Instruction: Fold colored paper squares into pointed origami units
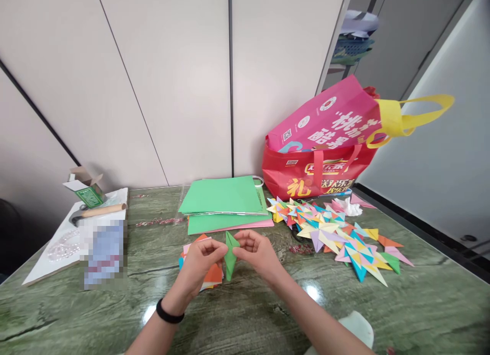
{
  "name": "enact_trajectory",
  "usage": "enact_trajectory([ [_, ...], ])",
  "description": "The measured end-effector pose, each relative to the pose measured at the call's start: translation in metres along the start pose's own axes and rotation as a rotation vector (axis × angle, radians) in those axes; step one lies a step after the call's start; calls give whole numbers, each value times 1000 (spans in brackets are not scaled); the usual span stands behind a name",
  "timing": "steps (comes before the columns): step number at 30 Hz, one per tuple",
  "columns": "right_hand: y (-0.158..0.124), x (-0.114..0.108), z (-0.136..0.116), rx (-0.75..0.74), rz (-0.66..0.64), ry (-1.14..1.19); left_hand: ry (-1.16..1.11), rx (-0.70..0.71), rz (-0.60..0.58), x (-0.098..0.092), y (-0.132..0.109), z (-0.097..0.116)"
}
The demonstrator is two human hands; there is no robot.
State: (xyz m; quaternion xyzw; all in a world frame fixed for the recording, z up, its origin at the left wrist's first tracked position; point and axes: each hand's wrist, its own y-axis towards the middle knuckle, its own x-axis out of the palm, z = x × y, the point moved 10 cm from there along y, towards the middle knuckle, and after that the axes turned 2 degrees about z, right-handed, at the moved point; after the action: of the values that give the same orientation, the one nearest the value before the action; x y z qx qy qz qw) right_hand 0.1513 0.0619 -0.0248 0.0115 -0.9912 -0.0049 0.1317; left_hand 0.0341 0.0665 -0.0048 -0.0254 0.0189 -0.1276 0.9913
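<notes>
- The green folded paper (230,258) is a narrow, pointed piece standing roughly upright just above the table, between the two hands, in the near middle of the view
- The left hand (199,265) pinches the paper's upper left edge between thumb and fingertips, with the other fingers curled in; a black wristband (169,314) circles its wrist
- The right hand (260,253) grips the paper's upper right edge in the same way, thumb and forefinger closed on it and the palm turned inward
- Under and just behind the left hand lies a small heap of folded pieces (213,276) in orange, pink and blue, resting on the table (248,314), whose top is green and marbled
- Beyond the hands sits a stack of green sheets (222,197), with a pink sheet (252,225) showing from beneath its near edge
- To the right of the sheets spreads a pile of many-coloured paper stars (333,232), overlapping one another, some with long points
- A crumpled white paper (350,207) lies at the far side of that pile
- Behind the stars a red bag (314,174) stands against the wall, and a pink bag (329,120) with a yellow handle (413,115) leans on top of it
- At the table's left end lies a white board (46,258), carrying a hammer (99,211) with a wooden handle and a small open green-and-white box (86,189)
- Part of that board is blurred and cannot be read
</notes>
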Motion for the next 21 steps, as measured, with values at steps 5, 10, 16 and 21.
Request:
enact_trajectory([
  [5, 0, 0, 5, 31, 1, 24, -28, -16, 60, -8, 1, -2],
  [10, -2, 11, 11, 86, -71, -9, -57, 2, 96, -12, 2, -1],
  [16, -1, 9, 14, 124, -60, -26, -34, 17, 101, -10, 2, 1],
  [21, -5, 19, 25, 205, -141, -29, -42, 8, 161, -16, 3, -1],
])
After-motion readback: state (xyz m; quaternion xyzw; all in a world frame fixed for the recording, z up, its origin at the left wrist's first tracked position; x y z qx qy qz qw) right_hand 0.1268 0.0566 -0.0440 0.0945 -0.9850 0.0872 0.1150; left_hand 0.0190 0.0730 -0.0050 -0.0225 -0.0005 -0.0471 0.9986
